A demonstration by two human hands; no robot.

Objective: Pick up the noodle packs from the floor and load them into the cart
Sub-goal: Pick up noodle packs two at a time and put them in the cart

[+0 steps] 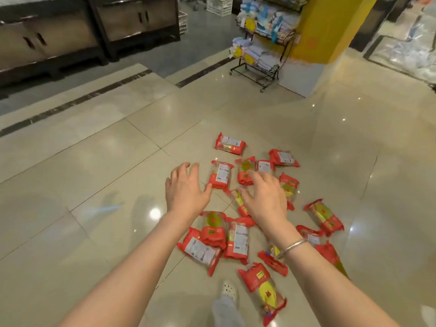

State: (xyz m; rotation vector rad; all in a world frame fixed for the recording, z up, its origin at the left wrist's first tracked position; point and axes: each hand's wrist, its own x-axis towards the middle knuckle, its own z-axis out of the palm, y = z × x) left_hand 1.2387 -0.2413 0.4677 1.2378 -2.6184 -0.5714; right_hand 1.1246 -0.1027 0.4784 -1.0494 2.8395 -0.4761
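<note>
Several red noodle packs lie scattered on the shiny tiled floor ahead of me, some label side up, some showing a yellow and green front. The farthest pack (230,143) lies alone; another pack (221,176) lies between my two hands. My left hand (185,188) hovers over bare floor just left of the pile, fingers spread, holding nothing. My right hand (264,195), with a silver bracelet on the wrist, hovers over the middle of the pile, fingers apart, covering part of a pack (245,169). No cart is in view.
A wire display rack (262,50) of folded goods stands ahead on the right against a yellow pillar (330,27). Dark wooden cabinets (59,41) line the far left. My foot in a white perforated shoe (228,291) is near the closest pack (264,286).
</note>
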